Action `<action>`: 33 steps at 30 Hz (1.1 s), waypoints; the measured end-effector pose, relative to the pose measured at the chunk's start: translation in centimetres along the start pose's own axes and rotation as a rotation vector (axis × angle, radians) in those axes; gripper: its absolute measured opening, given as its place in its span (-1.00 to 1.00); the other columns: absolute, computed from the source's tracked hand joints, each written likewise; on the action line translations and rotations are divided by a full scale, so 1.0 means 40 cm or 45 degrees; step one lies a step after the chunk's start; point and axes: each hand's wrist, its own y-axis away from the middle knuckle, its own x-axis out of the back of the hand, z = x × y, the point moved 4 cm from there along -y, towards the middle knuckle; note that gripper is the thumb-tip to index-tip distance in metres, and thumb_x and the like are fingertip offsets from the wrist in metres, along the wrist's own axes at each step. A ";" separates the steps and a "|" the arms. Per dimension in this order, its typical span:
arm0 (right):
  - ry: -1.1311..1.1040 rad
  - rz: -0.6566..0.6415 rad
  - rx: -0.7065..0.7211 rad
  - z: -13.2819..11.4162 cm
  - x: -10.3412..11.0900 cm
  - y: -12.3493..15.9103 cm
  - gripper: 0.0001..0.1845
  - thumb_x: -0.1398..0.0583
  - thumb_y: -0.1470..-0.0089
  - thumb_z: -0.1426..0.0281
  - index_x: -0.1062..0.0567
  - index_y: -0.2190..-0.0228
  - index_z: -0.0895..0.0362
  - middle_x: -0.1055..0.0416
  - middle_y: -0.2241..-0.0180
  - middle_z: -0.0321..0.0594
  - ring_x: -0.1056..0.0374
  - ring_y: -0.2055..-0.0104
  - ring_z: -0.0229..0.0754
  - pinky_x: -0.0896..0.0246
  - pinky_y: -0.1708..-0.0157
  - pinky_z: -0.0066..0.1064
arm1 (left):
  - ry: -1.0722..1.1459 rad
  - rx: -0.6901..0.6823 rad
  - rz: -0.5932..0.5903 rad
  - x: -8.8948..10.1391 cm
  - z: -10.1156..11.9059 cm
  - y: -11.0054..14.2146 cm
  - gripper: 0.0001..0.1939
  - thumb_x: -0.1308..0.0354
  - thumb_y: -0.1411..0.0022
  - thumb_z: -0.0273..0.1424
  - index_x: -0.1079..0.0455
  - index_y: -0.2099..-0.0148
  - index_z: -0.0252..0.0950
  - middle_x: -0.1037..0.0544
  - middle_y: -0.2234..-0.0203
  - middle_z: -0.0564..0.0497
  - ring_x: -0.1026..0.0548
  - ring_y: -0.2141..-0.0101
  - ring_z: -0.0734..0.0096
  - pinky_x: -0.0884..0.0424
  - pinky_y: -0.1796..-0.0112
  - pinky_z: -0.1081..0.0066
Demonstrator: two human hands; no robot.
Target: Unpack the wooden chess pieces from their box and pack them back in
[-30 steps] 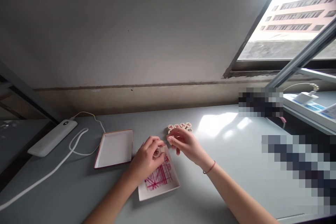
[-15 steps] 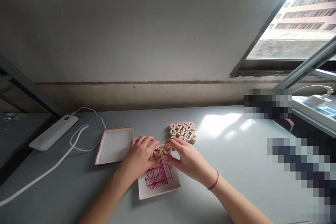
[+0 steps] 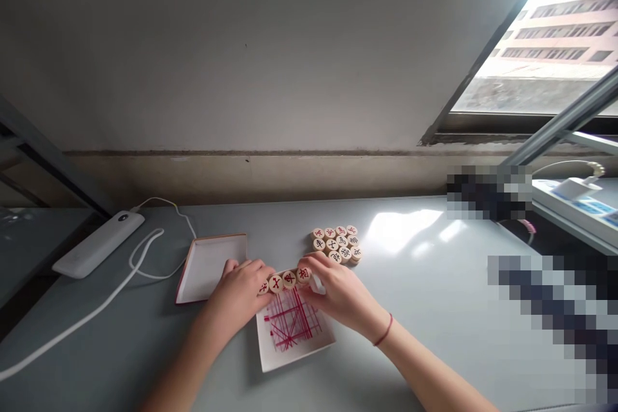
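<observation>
The left hand (image 3: 236, 293) and right hand (image 3: 338, 290), fingers together, bracket a row of chess pieces (image 3: 282, 280) along the board's (image 3: 294, 325) edge, while a cluster of pieces (image 3: 337, 244) remains behind.

the pieces (image 3: 331, 244) are pale wood, smooth with a faint sheen, and the sheet (image 3: 292, 322) looks like matt white card printed in red. the lid (image 3: 207, 268) is smooth white card with a thin reddish edge, and the table (image 3: 434, 309) has a smooth, satiny top that throws back the window light. the power bank (image 3: 99, 243) is smooth white plastic, the cable (image 3: 96, 299) has a matt white sheath, and the wall (image 3: 241, 45) is matt, slightly rough plaster.
</observation>
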 end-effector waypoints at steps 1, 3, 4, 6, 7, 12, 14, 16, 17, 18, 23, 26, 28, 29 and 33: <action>-0.065 0.031 -0.030 0.008 0.014 -0.006 -0.78 -0.18 -0.09 0.35 -0.39 0.17 0.08 -0.42 0.21 -0.18 -0.36 0.41 -0.23 -0.25 0.44 -0.41 | 0.000 -0.006 -0.012 -0.002 0.002 -0.002 -0.81 -0.11 -0.17 -0.45 -0.44 0.15 -0.16 -0.50 0.30 0.04 -0.48 0.22 0.24 -0.24 0.13 0.26; -0.121 0.140 -0.129 0.032 0.048 -0.027 -0.77 -0.14 -0.13 0.27 -0.41 0.18 0.09 -0.44 0.24 -0.18 -0.33 0.48 -0.28 -0.25 0.40 -0.39 | 0.009 -0.017 -0.021 -0.007 0.003 -0.006 -0.82 -0.11 -0.17 -0.48 -0.45 0.18 -0.20 -0.50 0.30 0.02 -0.47 0.21 0.25 -0.28 0.17 0.31; -0.091 0.199 -0.192 0.047 0.064 -0.042 -0.78 -0.11 -0.15 0.27 -0.42 0.20 0.10 -0.44 0.24 -0.17 -0.32 0.49 -0.28 -0.25 0.38 -0.37 | 0.012 -0.019 -0.018 -0.010 0.002 -0.008 -0.82 -0.11 -0.17 -0.50 -0.45 0.18 -0.21 -0.49 0.29 0.01 -0.46 0.20 0.25 -0.30 0.19 0.33; 0.027 0.236 -0.340 0.074 0.087 -0.079 -0.73 -0.08 -0.16 0.27 -0.43 0.15 0.11 -0.43 0.15 -0.14 -0.35 0.44 -0.26 -0.23 0.33 -0.36 | -0.002 -0.016 -0.001 -0.018 0.001 -0.012 -0.82 -0.10 -0.18 -0.51 -0.44 0.17 -0.24 -0.49 0.27 -0.01 -0.45 0.18 0.24 -0.32 0.22 0.35; 0.096 0.191 -0.408 0.084 0.090 -0.099 -0.70 -0.08 -0.15 0.27 -0.43 0.13 0.11 -0.42 0.11 -0.13 -0.38 0.39 -0.23 -0.22 0.31 -0.36 | -0.016 -0.014 0.008 -0.021 0.002 -0.014 -0.83 -0.10 -0.19 -0.50 -0.44 0.16 -0.24 -0.49 0.27 -0.02 -0.44 0.18 0.23 -0.33 0.23 0.35; 0.346 -0.117 -0.587 0.105 0.066 -0.176 -0.63 -0.13 -0.07 0.27 -0.48 0.11 0.14 -0.47 0.16 -0.08 -0.40 0.20 -0.05 -0.15 0.37 -0.39 | -0.074 -0.029 0.008 -0.027 0.017 -0.017 -0.84 -0.10 -0.23 -0.45 -0.42 0.14 -0.24 -0.48 0.25 -0.02 -0.43 0.17 0.22 -0.34 0.21 0.34; 0.417 -0.202 -0.617 0.107 0.051 -0.190 -0.66 -0.14 -0.06 0.32 -0.50 0.13 0.14 -0.50 0.22 -0.07 -0.41 0.20 -0.03 -0.12 0.39 -0.40 | -0.111 -0.038 0.008 -0.024 0.026 -0.017 -0.85 -0.09 -0.23 -0.46 -0.42 0.15 -0.25 -0.48 0.25 -0.03 -0.44 0.17 0.21 -0.34 0.19 0.30; 0.457 -0.229 -0.622 0.107 0.040 -0.198 -0.70 -0.14 -0.06 0.38 -0.51 0.16 0.14 -0.51 0.26 -0.06 -0.41 0.20 -0.02 -0.12 0.37 -0.40 | -0.149 -0.045 0.013 -0.022 0.033 -0.015 -0.86 -0.08 -0.23 -0.46 -0.42 0.17 -0.25 -0.49 0.25 -0.04 -0.44 0.17 0.19 -0.33 0.19 0.27; 0.466 -0.228 -0.619 0.107 0.037 -0.201 -0.72 -0.14 -0.06 0.40 -0.52 0.17 0.14 -0.51 0.26 -0.06 -0.42 0.19 -0.02 -0.12 0.36 -0.39 | -0.162 -0.050 0.019 -0.021 0.036 -0.014 -0.87 -0.08 -0.24 -0.46 -0.42 0.17 -0.26 -0.49 0.25 -0.04 -0.45 0.17 0.18 -0.33 0.19 0.26; 0.470 -0.225 -0.617 0.107 0.034 -0.204 -0.73 -0.14 -0.06 0.40 -0.52 0.18 0.14 -0.52 0.27 -0.05 -0.42 0.19 -0.02 -0.12 0.35 -0.39 | -0.168 -0.056 0.026 -0.021 0.037 -0.013 -0.87 -0.09 -0.24 -0.46 -0.42 0.17 -0.26 -0.50 0.25 -0.04 -0.45 0.17 0.18 -0.32 0.19 0.25; 0.491 -0.206 -0.598 0.104 0.035 -0.216 -0.73 -0.18 -0.05 0.39 -0.53 0.18 0.16 -0.52 0.25 -0.01 -0.43 0.19 0.00 -0.15 0.36 -0.39 | -0.116 -0.081 0.054 -0.027 0.028 -0.013 -0.80 -0.17 -0.22 -0.31 -0.43 0.12 -0.25 -0.51 0.24 -0.04 -0.44 0.17 0.15 -0.33 0.17 0.21; 0.479 -0.145 -0.587 0.087 0.047 -0.207 -0.71 -0.14 -0.09 0.39 -0.51 0.13 0.15 -0.52 0.25 -0.02 -0.44 0.19 -0.01 -0.17 0.35 -0.39 | -0.036 -0.151 0.174 -0.023 0.021 -0.016 -0.43 -0.26 -0.07 -0.06 -0.35 -0.06 -0.23 -0.48 0.09 -0.09 -0.38 0.05 0.05 -0.33 0.11 0.13; 0.353 -0.044 -0.533 0.057 0.061 -0.188 -0.70 -0.13 -0.11 0.35 -0.50 0.12 0.14 -0.54 0.26 -0.08 -0.45 0.22 -0.05 -0.20 0.33 -0.39 | -0.009 -0.205 0.330 -0.015 0.021 -0.018 -0.32 -0.24 -0.07 -0.02 -0.25 -0.16 -0.23 -0.42 -0.01 -0.14 -0.34 -0.01 0.03 -0.32 0.06 0.10; 0.235 0.007 -0.487 0.038 0.067 -0.175 -0.70 -0.13 -0.11 0.33 -0.49 0.13 0.13 -0.54 0.28 -0.12 -0.46 0.27 -0.08 -0.22 0.33 -0.39 | 0.004 -0.231 0.417 -0.011 0.023 -0.019 -0.34 -0.21 -0.12 -0.05 -0.22 -0.19 -0.23 -0.40 -0.03 -0.15 -0.33 -0.03 0.04 -0.32 0.04 0.09; -0.430 -0.015 -0.279 -0.033 0.063 -0.115 -0.73 -0.17 -0.08 0.26 -0.49 0.18 0.09 -0.54 0.26 -0.23 -0.46 0.44 -0.24 -0.29 0.45 -0.45 | 0.155 -0.349 0.696 0.008 0.047 -0.016 -0.54 -0.04 -0.32 -0.23 -0.16 -0.23 -0.19 -0.42 0.03 -0.13 -0.39 0.02 0.16 -0.37 0.04 0.17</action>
